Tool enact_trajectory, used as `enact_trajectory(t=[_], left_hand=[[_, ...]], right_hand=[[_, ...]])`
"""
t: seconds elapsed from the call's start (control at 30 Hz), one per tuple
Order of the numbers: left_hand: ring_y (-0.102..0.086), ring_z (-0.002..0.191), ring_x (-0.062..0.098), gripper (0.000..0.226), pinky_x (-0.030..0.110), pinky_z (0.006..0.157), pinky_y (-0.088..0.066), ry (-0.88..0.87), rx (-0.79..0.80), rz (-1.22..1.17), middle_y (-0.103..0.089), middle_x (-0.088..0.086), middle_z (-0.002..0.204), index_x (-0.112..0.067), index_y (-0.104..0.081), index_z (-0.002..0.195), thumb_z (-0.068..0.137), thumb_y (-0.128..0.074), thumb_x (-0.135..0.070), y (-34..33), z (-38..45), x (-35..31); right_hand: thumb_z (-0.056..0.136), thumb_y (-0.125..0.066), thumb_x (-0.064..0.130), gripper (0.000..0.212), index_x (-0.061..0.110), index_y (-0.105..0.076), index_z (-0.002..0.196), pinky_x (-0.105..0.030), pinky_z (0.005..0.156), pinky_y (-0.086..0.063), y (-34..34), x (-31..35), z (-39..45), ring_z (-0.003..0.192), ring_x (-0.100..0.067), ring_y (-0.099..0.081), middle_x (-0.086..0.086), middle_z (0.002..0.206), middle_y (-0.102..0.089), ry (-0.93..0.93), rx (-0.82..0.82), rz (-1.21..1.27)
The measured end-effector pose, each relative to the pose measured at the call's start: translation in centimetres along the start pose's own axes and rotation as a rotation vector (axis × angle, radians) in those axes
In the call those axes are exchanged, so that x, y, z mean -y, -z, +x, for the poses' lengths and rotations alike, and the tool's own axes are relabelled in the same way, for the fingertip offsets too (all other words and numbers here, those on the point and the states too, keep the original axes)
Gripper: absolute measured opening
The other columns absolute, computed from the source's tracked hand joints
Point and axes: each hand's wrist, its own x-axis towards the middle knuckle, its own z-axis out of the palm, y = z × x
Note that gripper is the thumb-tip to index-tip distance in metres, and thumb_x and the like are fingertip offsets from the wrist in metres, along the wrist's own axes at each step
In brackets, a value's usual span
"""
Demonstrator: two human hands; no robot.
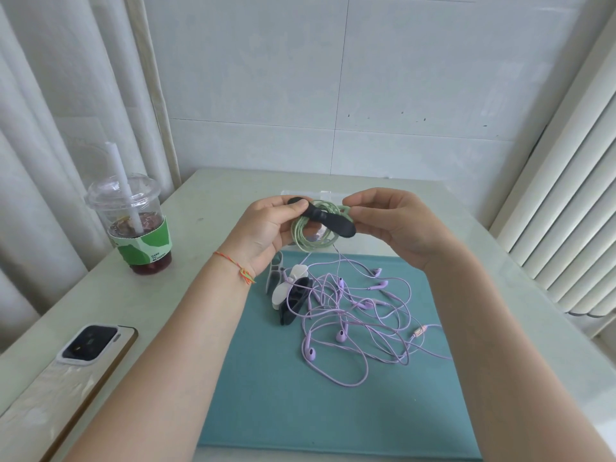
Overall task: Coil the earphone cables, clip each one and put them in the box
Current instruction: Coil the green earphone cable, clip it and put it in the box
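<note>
I hold a coiled green earphone cable (310,240) in the air above the far edge of the teal mat (286,388). A black clip (333,221) sits across the coil. My left hand (266,228) pinches the clip's left end with thumb and forefinger. My right hand (390,225) grips the coil's right side next to the clip's other end. Several tangled purple earphones (353,321) lie loose on the mat. Spare clips, one white (287,288), one dark (295,306) and one clear (275,271), lie beside them. A clear plastic box (325,195) is partly hidden behind my hands.
An iced drink in a lidded cup with a straw (136,225) stands at the table's left. A phone (66,371) lies face down near the front left edge. Curtains hang on the left and a radiator runs along the right.
</note>
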Motion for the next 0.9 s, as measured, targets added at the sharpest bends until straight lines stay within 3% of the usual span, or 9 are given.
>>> enact_trajectory(t=[0.17,0.3,0.5,0.67,0.77,0.9], left_hand=[[-0.069,0.061,0.017,0.011,0.025,0.056,-0.057,0.001,-0.122,-0.111,-0.070,0.009,0.077,0.002,-0.065,0.098,0.093,-0.056,-0.001,-0.6,0.2,0.1],[-0.069,0.060,0.018,0.008,0.027,0.061,-0.060,-0.003,-0.166,-0.170,-0.070,0.009,0.077,0.001,-0.064,0.095,0.093,-0.057,-0.001,-1.0,0.3,0.5],[-0.069,0.062,0.018,0.010,0.026,0.056,-0.057,-0.037,-0.216,-0.166,-0.067,0.012,0.086,0.001,-0.064,0.100,0.092,-0.058,-0.001,-1.3,0.3,0.8],[-0.069,0.062,0.017,0.006,0.023,0.058,-0.056,-0.078,-0.241,-0.197,-0.068,0.010,0.081,-0.001,-0.065,0.092,0.090,-0.060,0.000,-1.6,0.3,1.0],[-0.070,0.065,0.018,0.007,0.024,0.059,-0.057,-0.077,-0.228,-0.206,-0.071,0.009,0.081,-0.002,-0.066,0.094,0.090,-0.061,0.000,-1.5,0.3,1.2],[-0.070,0.078,0.024,0.023,0.035,0.076,-0.060,-0.079,-0.184,-0.171,-0.070,0.014,0.099,-0.007,-0.065,0.112,0.090,-0.062,-0.001,-1.3,0.3,1.2]], right_hand=[[0.089,-0.059,-0.004,0.014,0.005,-0.070,0.086,-0.028,0.082,-0.056,-0.6,-0.1,0.1,0.081,-0.021,-0.068,-0.009,0.089,-0.073,0.039,-0.051,-0.059],[0.092,-0.057,-0.002,0.016,0.006,-0.071,0.090,-0.034,0.088,-0.055,-0.7,-0.3,0.3,0.088,-0.023,-0.066,-0.014,0.098,-0.071,0.017,-0.109,-0.117],[0.091,-0.057,-0.001,0.014,0.006,-0.069,0.088,-0.037,0.088,-0.056,-1.0,-0.4,0.4,0.080,-0.023,-0.064,-0.016,0.089,-0.070,0.024,-0.183,-0.202],[0.087,-0.068,0.013,0.006,0.010,-0.072,0.084,-0.040,0.088,-0.057,-0.9,-0.9,0.6,0.081,-0.023,-0.068,-0.013,0.084,-0.071,-0.026,-0.182,-0.300],[0.089,-0.068,0.014,0.010,0.004,-0.072,0.087,-0.039,0.086,-0.058,-1.1,-1.0,0.5,0.079,-0.024,-0.068,-0.013,0.084,-0.070,-0.048,-0.185,-0.196],[0.089,-0.066,0.003,0.005,0.000,-0.063,0.091,-0.036,0.076,-0.060,-1.6,-0.8,0.5,0.071,-0.028,-0.066,-0.018,0.083,-0.065,-0.020,-0.236,0.014]])
